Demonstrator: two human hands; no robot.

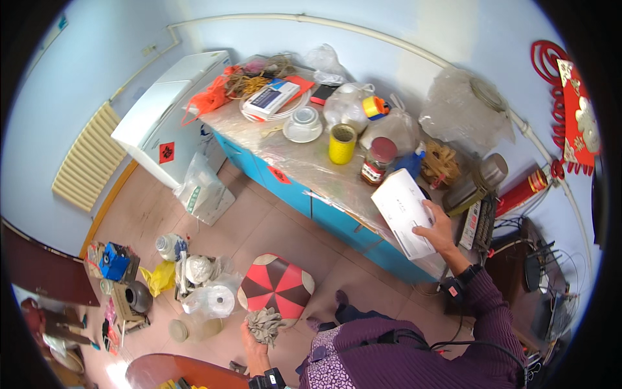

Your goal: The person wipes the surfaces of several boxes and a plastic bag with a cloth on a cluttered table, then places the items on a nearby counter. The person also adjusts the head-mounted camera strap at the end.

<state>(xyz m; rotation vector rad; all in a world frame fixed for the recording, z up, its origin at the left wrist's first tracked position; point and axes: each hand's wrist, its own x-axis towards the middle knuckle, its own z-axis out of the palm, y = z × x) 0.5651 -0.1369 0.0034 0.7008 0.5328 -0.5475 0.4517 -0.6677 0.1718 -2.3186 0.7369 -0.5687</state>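
Note:
My right hand [440, 232] grips a flat white box [403, 211] by its right edge, thumb on the face, at the right end of the cabinet top. A crumpled grey rag [264, 326] is bunched in my left hand [254, 350], low in front of my body and next to a stool [275, 288] with red and brown wedges. Just beyond the box stands a glass jar [378, 162] with a dark red lid. A yellow cup-shaped container [342, 144] is to the left of that jar. A steel thermos [483, 178] lies tilted, right of my right hand.
A long blue cabinet [259, 170] runs along the wall, its top crowded with bags and boxes. White fridge [172, 117] at its left end. Bottles, a yellow bag [159, 279] and a dark pot [138, 296] stand on the floor at left. A round reddish-brown table [152, 369] is near me.

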